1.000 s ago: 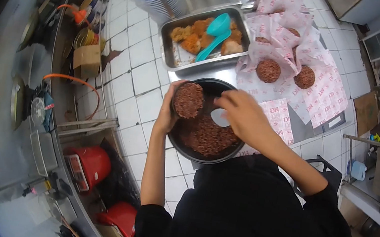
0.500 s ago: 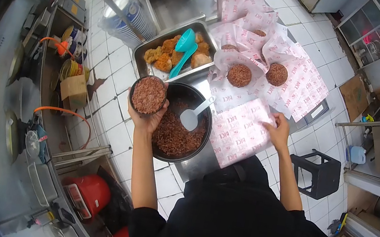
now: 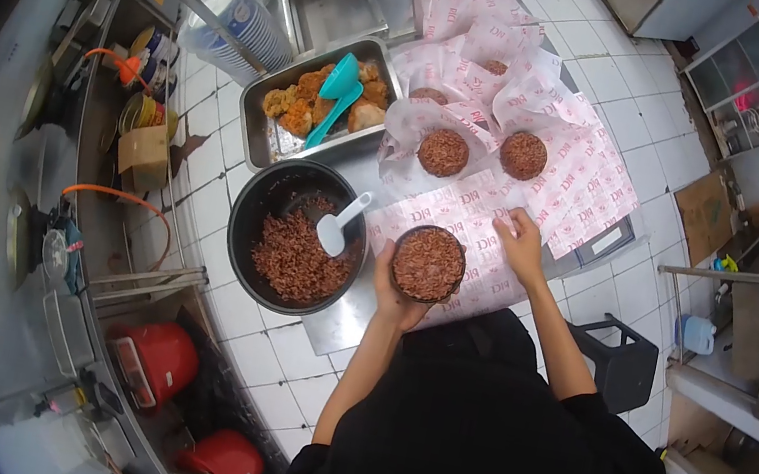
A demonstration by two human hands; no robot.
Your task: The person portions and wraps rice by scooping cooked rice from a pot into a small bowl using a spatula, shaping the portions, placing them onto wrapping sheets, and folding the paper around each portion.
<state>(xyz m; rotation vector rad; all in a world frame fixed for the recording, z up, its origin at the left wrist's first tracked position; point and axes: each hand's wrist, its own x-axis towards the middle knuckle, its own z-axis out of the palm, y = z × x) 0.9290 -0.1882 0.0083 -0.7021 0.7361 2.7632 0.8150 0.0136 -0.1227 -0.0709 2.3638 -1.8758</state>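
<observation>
My left hand [image 3: 396,299] is wrapped round a small dark bowl [image 3: 458,289] filled level with reddish-brown rice [image 3: 428,261], above a flat sheet of pink-printed wrapping paper [image 3: 478,280]. Over the right part of that sheet is my right hand [image 3: 525,247], its fingers loosely bent and apart, with nothing visible in them. To the left stands a black pot [image 3: 239,258] partly full of the same rice [image 3: 299,259]. A white rice paddle [image 3: 334,232] rests in it. Beyond the sheet, rounded rice mounds [image 3: 443,152] sit on more printed papers [image 3: 567,184].
A metal tray [image 3: 259,140] holds fried pieces [image 3: 295,111] and a turquoise ladle [image 3: 340,93]. Behind it are stacked plastic-wrapped cups [image 3: 248,31] and a metal rack [image 3: 337,16]. A black stool [image 3: 621,366] stands on the tiled floor to the right.
My left hand has carried the filled bowl rightward, from beside the pot to above the wrapping paper. My right hand, earlier at the sheet's right edge, has shifted slightly left and up over the paper.
</observation>
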